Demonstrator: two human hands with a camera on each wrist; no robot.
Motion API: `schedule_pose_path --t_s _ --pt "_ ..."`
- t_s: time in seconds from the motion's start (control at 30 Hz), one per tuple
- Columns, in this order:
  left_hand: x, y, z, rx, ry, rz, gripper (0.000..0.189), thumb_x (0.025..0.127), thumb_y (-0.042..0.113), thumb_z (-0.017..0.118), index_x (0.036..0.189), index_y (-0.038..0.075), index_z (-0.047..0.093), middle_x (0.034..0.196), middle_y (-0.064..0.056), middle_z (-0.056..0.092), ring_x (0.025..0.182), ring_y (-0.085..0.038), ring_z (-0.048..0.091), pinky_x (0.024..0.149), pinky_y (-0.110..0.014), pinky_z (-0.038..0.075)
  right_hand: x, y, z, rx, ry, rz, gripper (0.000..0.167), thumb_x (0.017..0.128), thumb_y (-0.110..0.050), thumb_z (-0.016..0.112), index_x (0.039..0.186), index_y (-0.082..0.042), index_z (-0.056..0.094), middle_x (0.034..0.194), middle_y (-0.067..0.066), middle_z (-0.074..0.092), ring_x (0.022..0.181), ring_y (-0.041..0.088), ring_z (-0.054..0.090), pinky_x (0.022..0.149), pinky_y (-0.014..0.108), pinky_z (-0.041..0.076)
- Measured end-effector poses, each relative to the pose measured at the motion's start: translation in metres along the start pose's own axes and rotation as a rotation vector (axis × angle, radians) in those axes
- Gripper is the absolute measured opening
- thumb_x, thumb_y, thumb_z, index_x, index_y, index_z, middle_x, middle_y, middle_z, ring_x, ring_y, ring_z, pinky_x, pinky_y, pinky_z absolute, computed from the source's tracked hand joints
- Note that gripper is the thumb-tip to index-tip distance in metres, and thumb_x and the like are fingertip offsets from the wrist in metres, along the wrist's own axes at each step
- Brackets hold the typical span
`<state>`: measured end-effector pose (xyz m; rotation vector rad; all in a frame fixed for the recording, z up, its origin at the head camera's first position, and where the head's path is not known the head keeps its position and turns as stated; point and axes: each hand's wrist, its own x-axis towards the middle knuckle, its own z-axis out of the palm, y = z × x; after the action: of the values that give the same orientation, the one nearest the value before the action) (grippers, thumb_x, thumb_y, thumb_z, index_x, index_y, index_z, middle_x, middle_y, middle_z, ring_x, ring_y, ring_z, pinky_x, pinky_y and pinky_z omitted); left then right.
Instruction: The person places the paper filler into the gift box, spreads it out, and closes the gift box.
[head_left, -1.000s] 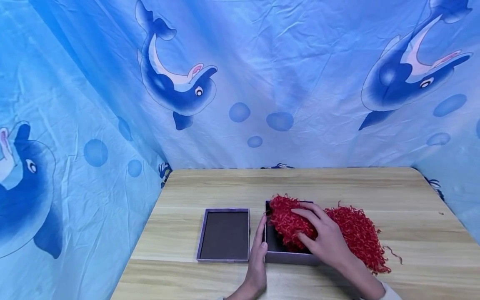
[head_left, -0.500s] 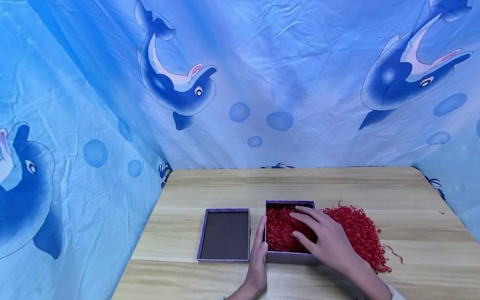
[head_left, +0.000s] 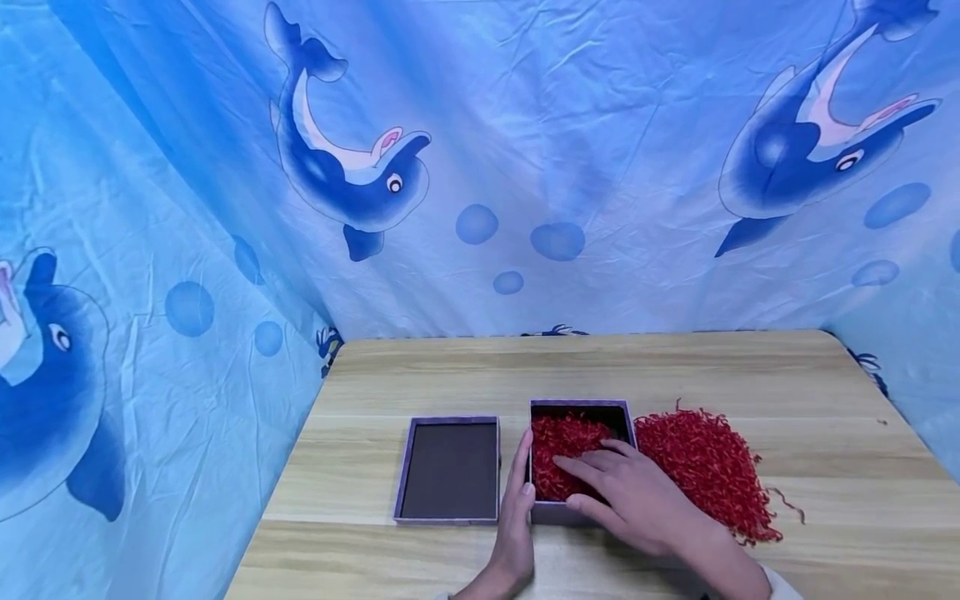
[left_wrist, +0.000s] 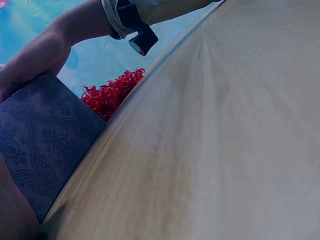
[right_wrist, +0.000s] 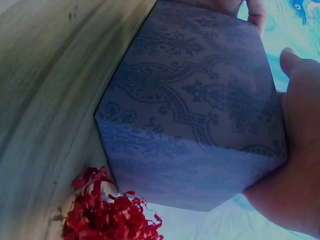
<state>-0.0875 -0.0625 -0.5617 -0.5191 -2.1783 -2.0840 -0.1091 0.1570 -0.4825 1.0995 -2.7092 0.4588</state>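
Observation:
A patterned purple-grey box (head_left: 557, 513) with a dark inside sits uncovered on the table. Red crinkled paper shreds (head_left: 553, 450) fill much of it, with a dark gap along the back right. My left hand (head_left: 514, 523) rests with straight fingers along the box's left wall. Over the right part of the box, my right hand (head_left: 637, 502) has its fingers spread and touching the shreds, its thumb by the front rim. In the right wrist view, the right hand (right_wrist: 305, 135) lies over the rim of the box (right_wrist: 195, 95), its fingertips hidden.
Right of the box lies a loose pile of red paper shreds (head_left: 708, 471), with a stray strand at its right. A shallow dark-lined box lid (head_left: 450, 471) lies to the left. A dolphin-print cloth (head_left: 420, 292) hangs behind the wooden table (head_left: 465, 375).
The clump of red shreds in my right hand went down into the box and was let go. My right hand then moved lower and nearer, onto the shreds. The left hand stayed in place.

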Motion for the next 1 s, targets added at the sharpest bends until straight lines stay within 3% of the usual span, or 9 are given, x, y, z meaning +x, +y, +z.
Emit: schedule_pose_path --t_s 0.1,0.23,0.37,0.5,0.67,0.8,1.0 --pt "0.0 0.0 0.0 -0.003 0.002 0.001 0.067 0.114 0.014 0.023 0.18 0.023 0.017 0.186 -0.005 0.017 0.17 -0.012 0.011 0.13 -0.02 0.006 -0.002 0.002 -0.001 0.042 0.043 0.0 0.045 0.111 -0.034 0.066 0.154 -0.022 0.068 0.138 0.001 0.077 0.128 0.025 0.073 0.113 0.06 0.053" --pt "0.0 0.0 0.0 -0.002 0.003 -0.008 0.067 0.114 0.015 0.024 0.18 0.023 0.017 0.186 -0.008 0.017 0.17 -0.013 0.011 0.131 -0.022 0.007 -0.008 0.007 -0.003 0.055 0.16 -0.04 0.051 0.104 -0.023 0.074 0.155 -0.023 0.067 0.146 0.002 0.073 0.134 0.027 0.068 0.118 0.051 0.048" --pt "0.001 0.002 -0.001 -0.011 0.002 -0.057 0.067 0.114 0.017 0.024 0.18 0.027 0.016 0.187 -0.002 0.015 0.17 -0.013 0.01 0.132 -0.024 0.007 -0.014 0.012 -0.006 0.067 0.247 -0.061 0.064 0.1 -0.017 0.075 0.161 -0.022 0.06 0.155 0.008 0.066 0.141 0.034 0.061 0.134 0.034 0.021" --pt "0.001 0.001 0.0 -0.019 0.001 -0.084 0.067 0.115 0.018 0.024 0.18 0.027 0.015 0.187 -0.001 0.014 0.17 -0.013 0.01 0.132 -0.028 0.006 -0.021 0.015 -0.01 0.099 0.284 -0.02 0.072 0.097 -0.011 0.075 0.165 -0.021 0.056 0.163 0.011 0.057 0.146 0.039 0.054 0.135 0.024 0.004" --pt "0.0 0.0 0.001 -0.024 0.002 -0.082 0.067 0.114 0.018 0.024 0.18 0.025 0.015 0.187 -0.003 0.013 0.17 -0.011 0.01 0.133 -0.03 0.004 -0.033 0.021 -0.01 0.141 0.372 0.074 0.075 0.094 -0.004 0.075 0.164 -0.02 0.057 0.163 0.01 0.056 0.147 0.036 0.051 0.13 0.019 0.012" --pt "-0.001 -0.001 0.001 -0.028 0.006 -0.068 0.067 0.114 0.017 0.024 0.18 0.023 0.015 0.186 -0.003 0.013 0.169 -0.009 0.01 0.131 -0.025 0.004 -0.043 0.03 -0.012 0.185 0.468 0.124 0.071 0.092 -0.003 0.073 0.161 -0.013 0.059 0.16 0.014 0.058 0.151 0.023 0.047 0.129 0.019 0.018" --pt "-0.001 -0.002 0.001 -0.022 0.01 -0.054 0.067 0.114 0.015 0.025 0.18 0.023 0.016 0.186 -0.004 0.014 0.169 -0.009 0.011 0.131 -0.022 0.004 -0.054 0.041 -0.016 0.225 0.625 0.152 0.056 0.102 -0.011 0.068 0.157 -0.004 0.062 0.156 0.017 0.061 0.153 0.009 0.044 0.127 0.02 0.025"
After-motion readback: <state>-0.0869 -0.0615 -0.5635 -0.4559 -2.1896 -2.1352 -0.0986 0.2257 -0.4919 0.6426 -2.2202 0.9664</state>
